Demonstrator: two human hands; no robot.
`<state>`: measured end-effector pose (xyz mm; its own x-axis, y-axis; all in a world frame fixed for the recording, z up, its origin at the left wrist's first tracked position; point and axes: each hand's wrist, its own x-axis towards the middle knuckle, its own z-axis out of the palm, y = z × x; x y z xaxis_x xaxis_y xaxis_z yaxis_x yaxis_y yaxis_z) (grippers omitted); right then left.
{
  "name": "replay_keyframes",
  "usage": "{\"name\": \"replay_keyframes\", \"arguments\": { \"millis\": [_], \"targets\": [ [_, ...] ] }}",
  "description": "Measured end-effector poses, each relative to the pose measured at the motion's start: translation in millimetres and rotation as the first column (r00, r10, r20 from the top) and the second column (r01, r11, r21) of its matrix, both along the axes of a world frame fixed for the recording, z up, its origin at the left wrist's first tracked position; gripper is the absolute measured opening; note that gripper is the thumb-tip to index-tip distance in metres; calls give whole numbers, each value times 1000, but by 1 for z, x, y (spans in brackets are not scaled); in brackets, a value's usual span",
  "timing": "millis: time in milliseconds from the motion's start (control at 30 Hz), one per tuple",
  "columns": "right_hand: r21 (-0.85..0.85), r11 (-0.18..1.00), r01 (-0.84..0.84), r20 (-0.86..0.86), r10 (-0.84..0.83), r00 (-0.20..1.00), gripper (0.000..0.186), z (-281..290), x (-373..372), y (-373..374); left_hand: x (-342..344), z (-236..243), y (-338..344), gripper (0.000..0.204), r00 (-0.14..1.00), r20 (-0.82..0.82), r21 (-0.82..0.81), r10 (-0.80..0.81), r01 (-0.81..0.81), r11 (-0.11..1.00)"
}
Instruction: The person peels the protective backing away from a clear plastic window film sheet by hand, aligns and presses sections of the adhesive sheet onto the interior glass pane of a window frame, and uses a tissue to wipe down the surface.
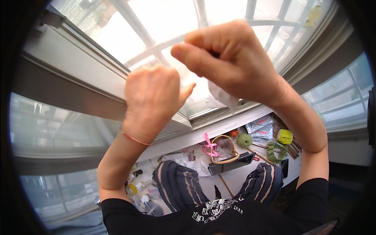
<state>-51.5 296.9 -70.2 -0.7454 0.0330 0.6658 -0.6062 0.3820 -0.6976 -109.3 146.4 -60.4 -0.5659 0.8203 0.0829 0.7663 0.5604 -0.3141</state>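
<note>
Both arms are raised in front of a bright window [168, 23]. My left hand [152, 92] is closed, its back toward me and its thumb sticking out to the right. Its curled fingers are hidden, so what they hold, if anything, does not show. Higher and to the right, my right hand [233, 58] is clenched, thumb laid along the curled fingers. A crumpled white cloth or tissue [224, 97] hangs from beneath this fist. The two hands are close together but apart.
Below lies a white sill [176, 140] with a wicker basket [235, 156] tied with a pink ribbon [210, 145], a green yarn ball [244, 140], flat packets [260, 127], a yellow item [284, 136] and a dark tablet-like panel [231, 164]. Small jars [145, 198] stand left. Window frames flank both sides.
</note>
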Motion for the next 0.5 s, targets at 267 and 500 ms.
{"name": "replay_keyframes", "arguments": {
  "millis": [267, 500],
  "targets": [
    [115, 987, -108, -67, 117, 991, 44, 8, 18, 12, 22, -30, -15, 35, 948, -316, 263, 33, 55, 963],
    [189, 979, -73, -31, 80, 996, 41, 37, 53, 26, 67, -36, 12, 43, 989, -112, 497, -98, 141, 856]
  ]
}}
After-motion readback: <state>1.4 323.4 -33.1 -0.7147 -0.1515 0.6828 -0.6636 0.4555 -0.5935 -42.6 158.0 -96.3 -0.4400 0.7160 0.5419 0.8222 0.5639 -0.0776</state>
